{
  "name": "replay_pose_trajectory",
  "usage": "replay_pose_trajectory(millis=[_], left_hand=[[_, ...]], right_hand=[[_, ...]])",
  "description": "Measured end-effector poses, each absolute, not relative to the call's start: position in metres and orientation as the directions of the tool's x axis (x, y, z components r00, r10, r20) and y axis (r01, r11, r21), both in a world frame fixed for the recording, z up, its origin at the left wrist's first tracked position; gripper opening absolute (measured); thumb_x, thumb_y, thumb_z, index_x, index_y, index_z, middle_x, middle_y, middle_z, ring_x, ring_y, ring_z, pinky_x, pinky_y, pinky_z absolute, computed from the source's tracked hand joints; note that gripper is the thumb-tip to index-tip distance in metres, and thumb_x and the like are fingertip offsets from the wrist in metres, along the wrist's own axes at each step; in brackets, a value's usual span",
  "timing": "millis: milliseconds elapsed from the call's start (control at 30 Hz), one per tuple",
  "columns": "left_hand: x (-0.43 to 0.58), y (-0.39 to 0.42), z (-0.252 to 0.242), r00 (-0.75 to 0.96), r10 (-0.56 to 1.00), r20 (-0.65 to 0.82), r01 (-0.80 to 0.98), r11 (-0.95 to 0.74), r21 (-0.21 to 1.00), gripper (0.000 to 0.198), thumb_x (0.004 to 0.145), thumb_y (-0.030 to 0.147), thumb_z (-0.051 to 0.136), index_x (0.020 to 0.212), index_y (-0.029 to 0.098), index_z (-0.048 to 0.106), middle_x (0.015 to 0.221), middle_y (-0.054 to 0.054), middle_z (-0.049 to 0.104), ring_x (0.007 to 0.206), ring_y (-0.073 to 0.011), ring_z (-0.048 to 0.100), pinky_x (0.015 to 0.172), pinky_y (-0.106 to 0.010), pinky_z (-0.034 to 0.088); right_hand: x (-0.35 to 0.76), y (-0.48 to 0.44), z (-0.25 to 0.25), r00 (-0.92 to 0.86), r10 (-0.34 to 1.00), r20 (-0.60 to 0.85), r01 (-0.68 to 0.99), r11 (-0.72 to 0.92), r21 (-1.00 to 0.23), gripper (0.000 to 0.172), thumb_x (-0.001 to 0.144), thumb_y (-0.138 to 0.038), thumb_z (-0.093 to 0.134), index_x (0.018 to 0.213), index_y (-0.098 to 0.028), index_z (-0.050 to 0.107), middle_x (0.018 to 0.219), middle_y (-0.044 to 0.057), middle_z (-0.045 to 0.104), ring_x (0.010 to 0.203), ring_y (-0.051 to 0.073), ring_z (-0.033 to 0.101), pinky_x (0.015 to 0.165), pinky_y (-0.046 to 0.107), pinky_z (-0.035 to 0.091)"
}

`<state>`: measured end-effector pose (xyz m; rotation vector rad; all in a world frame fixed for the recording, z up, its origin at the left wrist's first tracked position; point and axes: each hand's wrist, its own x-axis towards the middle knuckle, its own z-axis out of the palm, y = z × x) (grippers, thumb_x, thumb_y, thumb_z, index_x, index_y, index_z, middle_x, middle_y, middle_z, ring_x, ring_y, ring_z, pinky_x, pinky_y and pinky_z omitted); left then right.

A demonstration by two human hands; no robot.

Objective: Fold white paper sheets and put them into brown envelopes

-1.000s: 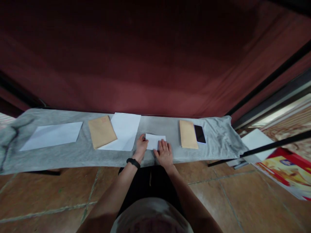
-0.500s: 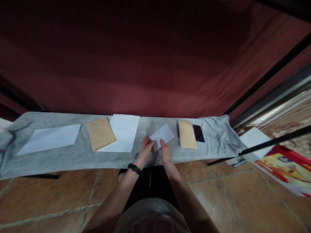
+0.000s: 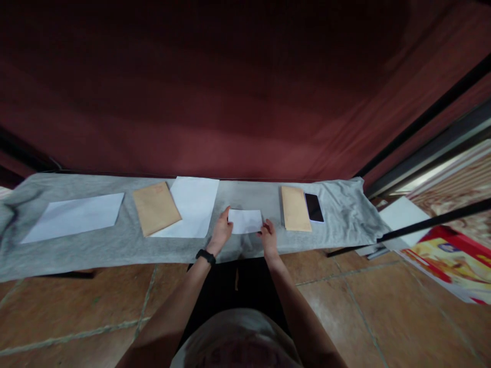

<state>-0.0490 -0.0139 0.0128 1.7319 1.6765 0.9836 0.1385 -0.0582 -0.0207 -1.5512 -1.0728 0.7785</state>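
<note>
Between my hands is a small folded sheet of white paper (image 3: 245, 222), lying roughly level above the grey cloth. My left hand (image 3: 222, 228), with a black band on its wrist, grips the paper's left edge. At the lower right corner, my right hand (image 3: 268, 235) has its fingers curled round the paper's edge. To the left, a brown envelope (image 3: 156, 208) overlaps a larger white sheet (image 3: 197, 204). A narrower stack of brown envelopes (image 3: 295, 208) lies to the right, beside a dark-screened phone (image 3: 314, 207).
A grey cloth (image 3: 123, 253) covers the long narrow table. Another white sheet (image 3: 74, 217) lies at its far left. Behind the table hangs a dark red curtain (image 3: 245, 133). A red and yellow box (image 3: 454, 263) stands at the right, near a black metal bar (image 3: 433, 225).
The white paper has turned from slanted to nearly level. My hands have moved apart, from its lower corner to its left and right ends.
</note>
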Motion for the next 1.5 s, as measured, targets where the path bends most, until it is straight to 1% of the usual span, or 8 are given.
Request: replay_pose_trajectory(millis=[133,233,367,467,533,733,1100,1500], left_hand=[[-0.046,-0.018,0.012,-0.027,0.986,0.166,0.710,-0.098,0.698,0.070,0.076,0.002,0.048,0.145,0.017,0.051,0.131,-0.012,0.064,0.121,-0.0234,0.063,0.108,-0.037,0.050],[-0.039,-0.027,0.013,-0.014,0.971,0.238,0.798,-0.133,0.588,0.064,0.081,0.006,0.047,0.144,0.016,0.052,0.144,-0.014,0.055,0.136,-0.0252,0.052,0.116,-0.040,0.043],[-0.028,-0.049,0.011,0.148,0.954,0.259,0.873,-0.250,0.420,0.050,0.094,0.018,0.042,0.143,0.013,0.053,0.156,-0.014,0.046,0.148,-0.0284,0.037,0.121,-0.047,0.034],[-0.022,-0.068,0.006,0.367,0.907,0.206,0.839,-0.419,0.347,0.055,0.096,0.016,0.035,0.150,0.012,0.046,0.159,-0.012,0.044,0.151,-0.0236,0.033,0.124,-0.044,0.029],[-0.021,-0.077,0.004,0.416,0.892,0.175,0.836,-0.451,0.311,0.059,0.095,0.015,0.033,0.154,0.011,0.041,0.160,-0.013,0.042,0.151,-0.0217,0.033,0.125,-0.043,0.027],[-0.027,-0.085,0.004,0.390,0.907,0.162,0.872,-0.420,0.251,0.060,0.096,0.019,0.035,0.154,0.006,0.040,0.162,-0.016,0.035,0.154,-0.0245,0.026,0.126,-0.044,0.023],[-0.029,-0.093,0.001,0.246,0.952,0.184,0.909,-0.293,0.297,0.066,0.100,0.041,0.041,0.155,0.004,0.036,0.161,-0.021,0.034,0.154,-0.0290,0.026,0.126,-0.048,0.022],[-0.039,-0.099,-0.001,0.166,0.963,0.212,0.951,-0.213,0.223,0.068,0.101,0.043,0.039,0.154,0.000,0.036,0.160,-0.023,0.035,0.152,-0.0323,0.028,0.125,-0.049,0.025]], right_hand=[[0.138,-0.067,-0.015,0.335,0.917,0.218,0.486,0.030,-0.873,0.048,0.094,-0.027,0.038,0.136,-0.014,0.058,0.129,0.017,0.065,0.120,0.025,0.061,0.104,0.043,0.049],[0.130,-0.077,-0.008,0.115,0.935,0.335,0.723,0.152,-0.673,0.046,0.101,-0.027,0.034,0.139,-0.015,0.057,0.144,0.015,0.059,0.136,0.023,0.051,0.115,0.044,0.040],[0.121,-0.090,-0.002,-0.103,0.944,0.313,0.842,0.250,-0.479,0.048,0.108,-0.033,0.030,0.147,-0.016,0.051,0.152,0.012,0.053,0.144,0.024,0.044,0.122,0.049,0.027],[0.118,-0.095,-0.002,-0.179,0.945,0.273,0.878,0.278,-0.388,0.049,0.109,-0.034,0.028,0.151,-0.018,0.047,0.154,0.010,0.050,0.146,0.024,0.042,0.124,0.050,0.023],[0.119,-0.097,-0.003,-0.201,0.945,0.257,0.897,0.283,-0.340,0.049,0.109,-0.035,0.028,0.153,-0.019,0.044,0.156,0.009,0.048,0.147,0.024,0.042,0.124,0.050,0.022],[0.125,-0.100,-0.008,-0.200,0.937,0.287,0.912,0.285,-0.294,0.054,0.108,-0.042,0.035,0.156,-0.018,0.038,0.157,0.011,0.044,0.147,0.025,0.040,0.125,0.050,0.021],[0.142,-0.101,-0.013,-0.153,0.947,0.283,0.937,0.230,-0.262,0.057,0.108,-0.044,0.032,0.157,-0.014,0.036,0.158,0.014,0.042,0.146,0.029,0.042,0.123,0.052,0.022],[0.160,-0.104,-0.018,-0.136,0.943,0.302,0.960,0.201,-0.194,0.057,0.108,-0.042,0.033,0.156,-0.010,0.036,0.158,0.016,0.043,0.147,0.029,0.039,0.122,0.053,0.023]])
